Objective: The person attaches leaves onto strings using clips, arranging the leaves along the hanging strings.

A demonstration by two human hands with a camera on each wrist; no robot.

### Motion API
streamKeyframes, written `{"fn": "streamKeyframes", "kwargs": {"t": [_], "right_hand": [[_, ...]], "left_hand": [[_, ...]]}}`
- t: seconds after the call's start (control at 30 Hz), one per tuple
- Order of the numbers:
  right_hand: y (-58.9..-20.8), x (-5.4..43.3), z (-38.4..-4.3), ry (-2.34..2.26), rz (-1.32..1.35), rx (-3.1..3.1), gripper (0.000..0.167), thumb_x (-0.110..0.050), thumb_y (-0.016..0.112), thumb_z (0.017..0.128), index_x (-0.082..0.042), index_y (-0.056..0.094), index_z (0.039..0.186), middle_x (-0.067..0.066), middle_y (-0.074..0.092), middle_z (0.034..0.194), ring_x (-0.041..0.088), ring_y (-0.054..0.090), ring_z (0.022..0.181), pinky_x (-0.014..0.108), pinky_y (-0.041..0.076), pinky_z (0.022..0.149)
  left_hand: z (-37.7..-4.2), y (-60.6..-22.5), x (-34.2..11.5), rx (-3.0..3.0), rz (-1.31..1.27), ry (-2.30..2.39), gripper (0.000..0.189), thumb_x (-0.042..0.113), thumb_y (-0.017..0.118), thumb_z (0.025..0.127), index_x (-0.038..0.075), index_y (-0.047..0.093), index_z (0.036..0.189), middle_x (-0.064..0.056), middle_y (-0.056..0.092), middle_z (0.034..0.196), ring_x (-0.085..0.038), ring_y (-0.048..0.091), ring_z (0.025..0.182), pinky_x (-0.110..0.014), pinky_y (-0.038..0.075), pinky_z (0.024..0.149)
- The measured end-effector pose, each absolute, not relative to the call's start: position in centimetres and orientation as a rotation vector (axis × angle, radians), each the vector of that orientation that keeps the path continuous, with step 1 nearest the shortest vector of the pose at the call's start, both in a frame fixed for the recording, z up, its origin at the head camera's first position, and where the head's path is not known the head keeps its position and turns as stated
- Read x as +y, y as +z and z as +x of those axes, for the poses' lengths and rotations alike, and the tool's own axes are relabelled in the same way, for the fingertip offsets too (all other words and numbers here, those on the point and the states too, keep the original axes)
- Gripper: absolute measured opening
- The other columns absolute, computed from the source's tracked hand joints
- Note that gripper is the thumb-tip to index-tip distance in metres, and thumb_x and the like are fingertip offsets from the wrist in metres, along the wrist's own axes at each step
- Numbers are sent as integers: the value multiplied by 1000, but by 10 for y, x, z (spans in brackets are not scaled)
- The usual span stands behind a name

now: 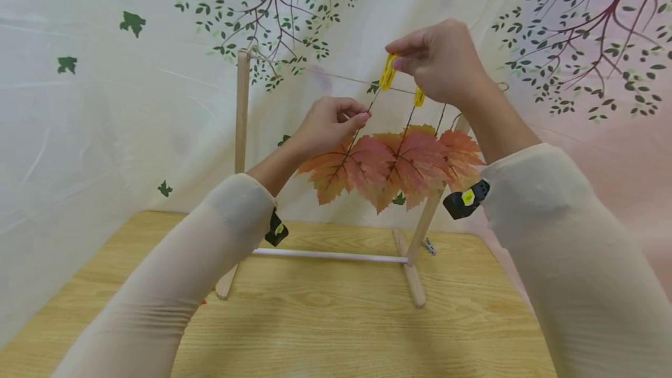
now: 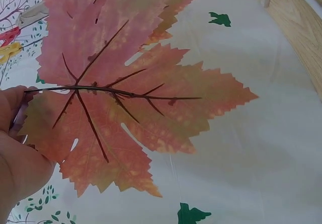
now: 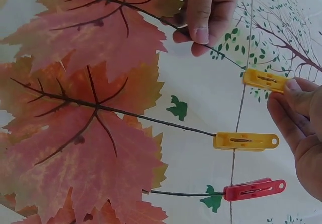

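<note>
My left hand (image 1: pixel 331 124) pinches the dark stem of an orange-red artificial maple leaf (image 2: pixel 126 103), whose blade hangs below the fingers. Up and to the right, my right hand (image 1: pixel 446 63) grips the end of a yellow clothespin (image 3: pixel 264 80) between thumb and fingers. That clothespin's jaws sit at a thin string (image 3: pixel 238 116), where the leaf's stem meets it. In the right wrist view, a second yellow clothespin (image 3: pixel 244 141) holds another maple leaf (image 3: pixel 95 128) on the string. Beyond it, a red clothespin (image 3: pixel 254 189) clips a further stem.
The string runs from a wooden post (image 1: pixel 242 109) at left to a leaning post (image 1: pixel 426 220) at right. A white rod (image 1: pixel 331 255) joins their feet on the wood-grain table (image 1: pixel 315 319). Behind the right foot lies a grey clothespin (image 1: pixel 429 246). A leaf-printed cloth (image 1: pixel 105 133) hangs behind.
</note>
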State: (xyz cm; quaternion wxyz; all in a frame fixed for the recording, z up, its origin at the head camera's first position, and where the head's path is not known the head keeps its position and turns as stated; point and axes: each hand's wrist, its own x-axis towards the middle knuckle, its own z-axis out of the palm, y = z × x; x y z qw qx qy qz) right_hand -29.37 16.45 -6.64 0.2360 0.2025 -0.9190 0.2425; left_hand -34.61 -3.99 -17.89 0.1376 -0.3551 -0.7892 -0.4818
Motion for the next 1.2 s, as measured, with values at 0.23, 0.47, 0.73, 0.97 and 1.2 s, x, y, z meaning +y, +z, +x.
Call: {"fn": "streamKeyframes", "kwargs": {"t": [0.23, 0.47, 0.73, 0.97, 1.2], "right_hand": [[-69, 164, -295, 674, 564, -2542, 28, -16, 62, 103, -15, 72, 129, 1, 71, 129, 12, 67, 103, 23, 43, 59], [-70, 164, -296, 666, 565, -2546, 28, -17, 62, 103, -15, 72, 130, 1, 71, 129, 13, 65, 99, 23, 40, 55], [-69, 164, -297, 664, 552, -2551, 28, -19, 63, 103, -15, 73, 129, 1, 71, 128, 12, 68, 110, 23, 46, 66], [-68, 165, -296, 686, 539, -2553, 28, -19, 63, 103, -15, 73, 128, 1, 71, 128, 13, 68, 114, 23, 48, 69], [-70, 166, -296, 691, 532, -2556, 28, -19, 63, 103, -16, 73, 129, 1, 72, 127, 12, 68, 107, 23, 45, 63]], "left_hand": [[-345, -177, -36, -2249, -1026, -1397, 21, 21, 62, 105, 6, 75, 111, -6, 73, 99, -21, 67, 78, -29, 51, 63], [-347, -178, -31, -2233, -1010, -1429, 20, 21, 62, 104, 7, 75, 111, -4, 73, 99, -20, 67, 79, -29, 54, 66], [-350, -180, -28, -2207, -972, -1435, 21, 20, 62, 104, 7, 76, 112, -6, 74, 102, -18, 67, 83, -30, 56, 72], [-351, -184, -27, -2197, -953, -1456, 22, 22, 62, 104, 8, 76, 113, -5, 74, 103, -15, 67, 86, -30, 57, 75], [-348, -181, -23, -2183, -953, -1499, 23, 24, 63, 104, 8, 76, 114, -4, 74, 103, -15, 67, 86, -29, 56, 73]]}}
